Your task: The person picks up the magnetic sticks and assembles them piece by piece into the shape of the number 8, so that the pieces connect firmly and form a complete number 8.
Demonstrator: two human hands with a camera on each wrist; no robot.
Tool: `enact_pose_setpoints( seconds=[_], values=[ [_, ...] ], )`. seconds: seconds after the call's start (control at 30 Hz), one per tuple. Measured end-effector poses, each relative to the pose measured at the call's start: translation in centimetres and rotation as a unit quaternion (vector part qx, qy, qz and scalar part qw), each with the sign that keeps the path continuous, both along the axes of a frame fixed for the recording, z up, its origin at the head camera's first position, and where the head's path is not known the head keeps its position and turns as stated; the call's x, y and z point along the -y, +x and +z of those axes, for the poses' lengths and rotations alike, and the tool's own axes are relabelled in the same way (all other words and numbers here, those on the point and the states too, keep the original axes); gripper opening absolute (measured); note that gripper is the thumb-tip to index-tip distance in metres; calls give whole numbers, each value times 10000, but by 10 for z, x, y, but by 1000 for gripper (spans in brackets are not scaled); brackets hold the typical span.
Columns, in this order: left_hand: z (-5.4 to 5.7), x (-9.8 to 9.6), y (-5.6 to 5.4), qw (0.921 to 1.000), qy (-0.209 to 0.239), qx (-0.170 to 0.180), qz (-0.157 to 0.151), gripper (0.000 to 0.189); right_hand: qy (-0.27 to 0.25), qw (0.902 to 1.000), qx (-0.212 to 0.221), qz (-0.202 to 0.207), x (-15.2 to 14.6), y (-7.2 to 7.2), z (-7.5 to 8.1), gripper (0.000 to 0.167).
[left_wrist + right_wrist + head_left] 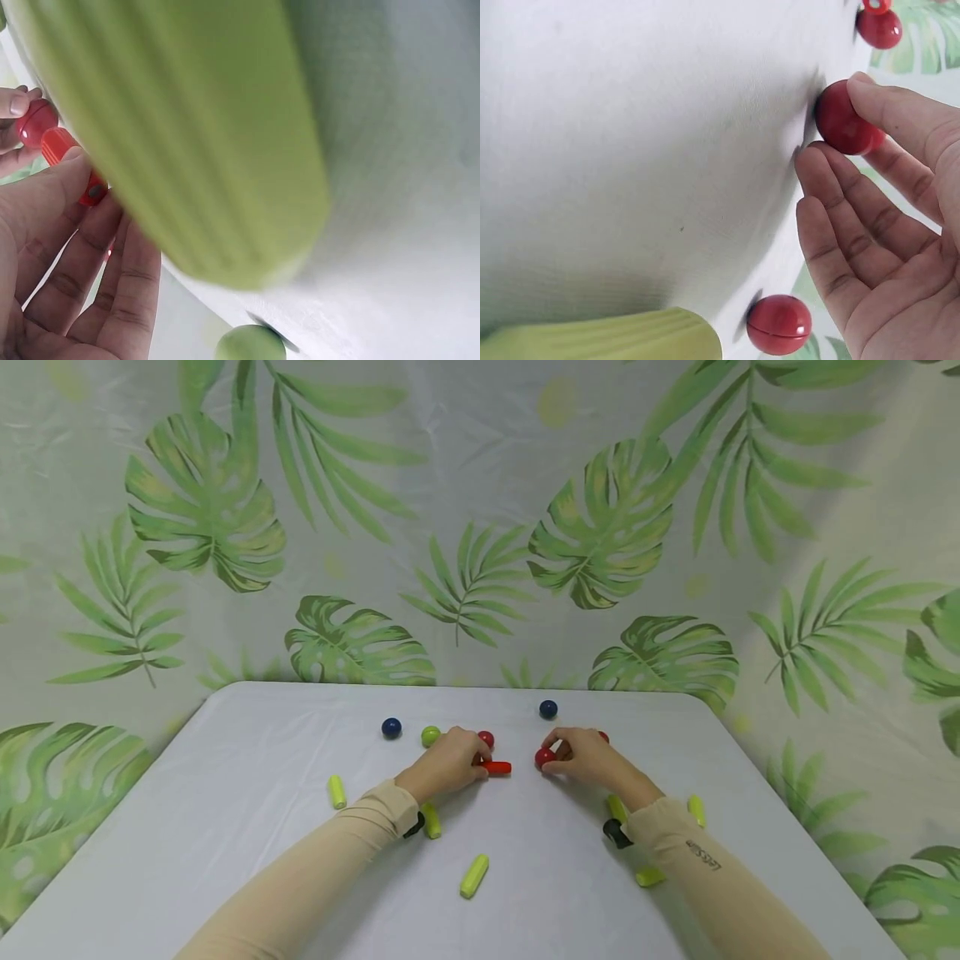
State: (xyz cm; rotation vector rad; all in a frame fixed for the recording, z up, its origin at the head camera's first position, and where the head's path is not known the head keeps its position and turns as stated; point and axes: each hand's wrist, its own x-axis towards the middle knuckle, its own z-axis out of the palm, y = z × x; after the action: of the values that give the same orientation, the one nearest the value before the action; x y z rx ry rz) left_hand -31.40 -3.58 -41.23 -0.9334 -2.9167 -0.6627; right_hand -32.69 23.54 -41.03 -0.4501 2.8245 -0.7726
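My left hand [450,762] pinches a short red ridged stick [498,767] between thumb and fingers, its free end pointing right. In the left wrist view, a small hole shows at the near end of the red stick [91,193]. My right hand [588,760] holds a glossy red ball [544,758] by its thumb and fingertips, close over the white table, with other fingers extended in the right wrist view. A second red ball [486,739] sits just beyond the left hand. Another red ball [778,324] with a seam lies beside the right hand, mostly hidden in the head view.
A green ball [431,736] and a navy ball [392,727] lie left of the left hand; another navy ball [548,709] is near the table's back edge. Several yellow-green sticks [474,876] are scattered nearer, some beneath the forearms. A leaf-print curtain [480,527] hangs behind the table [525,893].
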Motion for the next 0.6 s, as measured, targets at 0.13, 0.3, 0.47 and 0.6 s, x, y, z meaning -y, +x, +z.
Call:
enact_pose_setpoints(
  seconds=[0.13, 0.3, 0.47, 0.6],
  values=[
    [0, -2, -1, 10000, -17, 22, -27, 20, -58, 9999, -44, 136, 2, 3, -1, 32],
    [-1, -4, -1, 10000, -3, -1, -53, 16, -54, 9995, -155, 270, 5, 9, -1, 31],
    [-2, -6, -2, 9999, -38, -64, -72, 14, -113, 9993, -154, 307, 8, 13, 0, 31],
    [-2, -9, -2, 9998, -101, -96, -104, 14, -132, 9991, -188, 367, 10, 15, -1, 31]
  ],
)
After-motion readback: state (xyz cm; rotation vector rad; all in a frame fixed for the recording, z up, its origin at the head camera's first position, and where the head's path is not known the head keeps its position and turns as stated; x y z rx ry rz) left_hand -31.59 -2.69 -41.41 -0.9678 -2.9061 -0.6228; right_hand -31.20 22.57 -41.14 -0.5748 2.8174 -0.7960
